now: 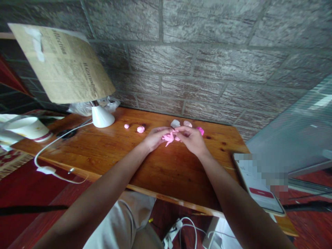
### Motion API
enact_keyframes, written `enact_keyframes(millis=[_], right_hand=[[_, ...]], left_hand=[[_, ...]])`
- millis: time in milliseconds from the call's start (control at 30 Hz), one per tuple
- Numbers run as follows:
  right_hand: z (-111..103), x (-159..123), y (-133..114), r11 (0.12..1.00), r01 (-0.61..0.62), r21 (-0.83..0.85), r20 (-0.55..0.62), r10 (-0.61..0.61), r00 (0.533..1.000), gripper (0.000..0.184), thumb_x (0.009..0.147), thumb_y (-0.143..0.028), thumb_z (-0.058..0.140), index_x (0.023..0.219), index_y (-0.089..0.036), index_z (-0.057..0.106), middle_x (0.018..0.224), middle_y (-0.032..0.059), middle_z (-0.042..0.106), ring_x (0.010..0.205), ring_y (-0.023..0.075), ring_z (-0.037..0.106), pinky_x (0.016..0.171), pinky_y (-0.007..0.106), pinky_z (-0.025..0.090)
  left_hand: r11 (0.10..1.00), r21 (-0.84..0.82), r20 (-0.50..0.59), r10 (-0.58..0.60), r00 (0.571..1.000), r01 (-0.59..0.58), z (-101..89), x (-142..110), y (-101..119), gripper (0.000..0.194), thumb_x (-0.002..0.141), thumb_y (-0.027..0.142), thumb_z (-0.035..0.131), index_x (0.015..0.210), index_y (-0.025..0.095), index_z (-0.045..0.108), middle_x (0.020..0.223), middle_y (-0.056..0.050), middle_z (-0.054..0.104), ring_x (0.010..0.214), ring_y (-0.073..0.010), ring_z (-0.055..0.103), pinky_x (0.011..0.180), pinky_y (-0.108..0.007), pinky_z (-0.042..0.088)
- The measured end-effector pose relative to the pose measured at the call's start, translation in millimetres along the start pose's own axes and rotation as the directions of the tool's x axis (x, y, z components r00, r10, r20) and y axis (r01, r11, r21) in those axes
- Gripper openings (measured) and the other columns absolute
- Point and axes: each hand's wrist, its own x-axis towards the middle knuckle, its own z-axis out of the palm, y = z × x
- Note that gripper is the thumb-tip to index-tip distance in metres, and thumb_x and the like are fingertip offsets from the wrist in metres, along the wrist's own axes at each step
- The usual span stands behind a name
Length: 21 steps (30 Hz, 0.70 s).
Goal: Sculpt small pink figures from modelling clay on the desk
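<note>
Over the back middle of the wooden desk, my left hand (156,137) and my right hand (193,139) meet around a soft pink piece of what looks like modelling clay (169,138). Fingers of both hands pinch it, and a thin strip hangs toward me. Behind them lie a whitish lump (175,123) and a pale pink lump (187,123). A magenta lump (200,130) rests just beyond my right hand. Left of my hands sit a crinkled pink lump (140,129) and a smaller pink ball (126,126).
A lamp (103,117) with a newsprint shade stands at the back left, its white cable (38,152) hanging over the desk edge. A paper cup (31,128) lies far left. A phone or tablet (261,186) lies at the right edge. A brick wall (171,62) borders the desk (166,169).
</note>
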Motion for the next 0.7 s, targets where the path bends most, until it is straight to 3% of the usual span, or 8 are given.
enact_keyframes(millis=[200, 500, 700], right_hand=[[1.7, 0.7, 1.4, 0.999, -0.008, 0.032, -0.032, 0.009, 0.999, 0.029, 0.076, -0.044, 0.079, 0.096, -0.023, 0.077, 0.079, 0.0036, 0.076, 0.066, 0.0174, 0.067, 0.064, 0.032, 0.054], [2.9, 0.8, 1.0, 0.995, -0.02, 0.093, -0.057, 0.025, 0.998, 0.031, 0.075, -0.043, 0.08, 0.093, -0.019, 0.078, 0.069, 0.0023, 0.072, 0.058, 0.0153, 0.063, 0.057, 0.03, 0.052], [2.5, 3.2, 0.5, 0.987, -0.018, 0.16, -0.061, 0.028, 0.998, 0.033, 0.072, -0.045, 0.082, 0.093, -0.02, 0.077, 0.078, 0.0032, 0.074, 0.06, 0.0152, 0.065, 0.056, 0.029, 0.053]], left_hand=[[1.0, 0.025, 0.076, 0.005, 0.997, -0.007, 4.0, -1.6, 2.3, 0.033, 0.067, 0.038, 0.087, 0.076, 0.01, 0.073, 0.065, -0.006, 0.069, 0.054, -0.0095, 0.052, 0.054, -0.024, 0.035], [1.0, 0.025, 0.053, 0.002, 0.999, -0.003, 3.3, -1.9, 0.3, 0.036, 0.064, 0.039, 0.089, 0.076, 0.009, 0.074, 0.062, -0.005, 0.068, 0.052, -0.0101, 0.053, 0.052, -0.024, 0.035], [0.998, -0.066, 0.035, -0.019, 0.999, 0.021, 2.8, -1.1, 2.5, 0.026, 0.069, 0.027, 0.086, 0.084, 0.008, 0.076, 0.067, -0.005, 0.07, 0.062, -0.012, 0.061, 0.063, -0.024, 0.045]])
